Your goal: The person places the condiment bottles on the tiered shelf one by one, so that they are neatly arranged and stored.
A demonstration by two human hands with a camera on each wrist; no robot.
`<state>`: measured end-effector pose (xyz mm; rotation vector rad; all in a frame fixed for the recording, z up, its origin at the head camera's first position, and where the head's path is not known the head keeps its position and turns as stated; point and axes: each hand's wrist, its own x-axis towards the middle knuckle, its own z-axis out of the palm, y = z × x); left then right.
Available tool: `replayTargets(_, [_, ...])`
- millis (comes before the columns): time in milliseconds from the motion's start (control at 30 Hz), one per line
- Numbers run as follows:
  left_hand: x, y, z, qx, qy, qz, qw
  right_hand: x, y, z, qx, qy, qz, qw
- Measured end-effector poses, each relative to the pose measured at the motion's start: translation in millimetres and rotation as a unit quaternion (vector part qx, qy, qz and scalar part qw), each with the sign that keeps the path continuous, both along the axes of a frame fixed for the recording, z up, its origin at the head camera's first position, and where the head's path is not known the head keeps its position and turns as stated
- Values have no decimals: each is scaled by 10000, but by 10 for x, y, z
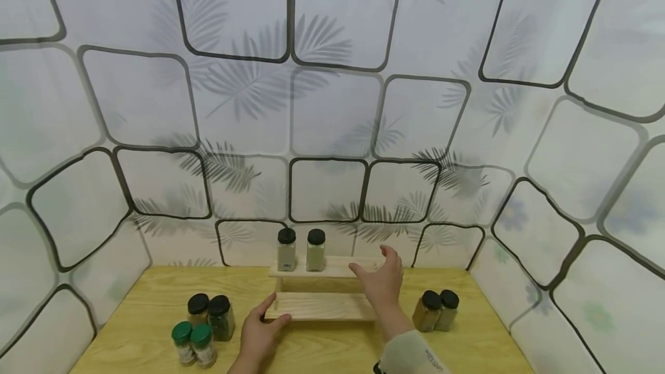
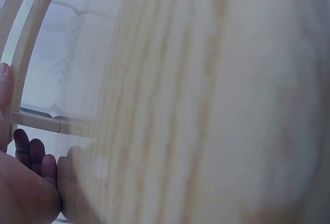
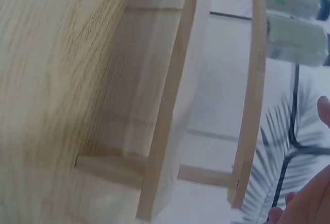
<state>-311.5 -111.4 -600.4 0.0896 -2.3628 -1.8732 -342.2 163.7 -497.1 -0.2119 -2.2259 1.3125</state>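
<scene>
A two-tier wooden spice rack (image 1: 322, 306) stands on the table. My left hand (image 1: 258, 331) holds the left end of its lower tier, the thumb at the front edge and a finger along the side. Over the right part of the upper tier, my right hand (image 1: 383, 283) has thumb and fingers spread apart with nothing between them. Two black-capped spice jars, one whitish (image 1: 286, 250) and one pale green (image 1: 315, 251), stand upright on the upper tier's left half. In the right wrist view, part of the right hand (image 3: 309, 198) shows beside the rack (image 3: 175, 95).
Left on the table (image 1: 145, 299) are two black-capped jars (image 1: 222, 319) and two green-capped jars (image 1: 204, 346), grouped closely. Two more black-capped jars (image 1: 427, 311) stand right of the rack. A patterned curtain (image 1: 332, 114) surrounds the table's back and sides.
</scene>
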Motion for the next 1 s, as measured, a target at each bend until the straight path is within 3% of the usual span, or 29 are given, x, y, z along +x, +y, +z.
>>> replayTargets(200, [9,-4,-39,-2,-45,48,10000,191,351,-33,-287,-147,-286,9991])
replayTargets(500, [7,-27,-50,86,-123,101,9998,448,824,-245,654,-238,-1043,9921])
replayTargets(800, [-19,-16,-31,14,-69,-3,10000,549,959,-294,639,-714,-1317,9867])
replayTargets(1000, [-19,3,-15,1,8,-7,10000,545,999,-314,438,-1002,-1205,9867])
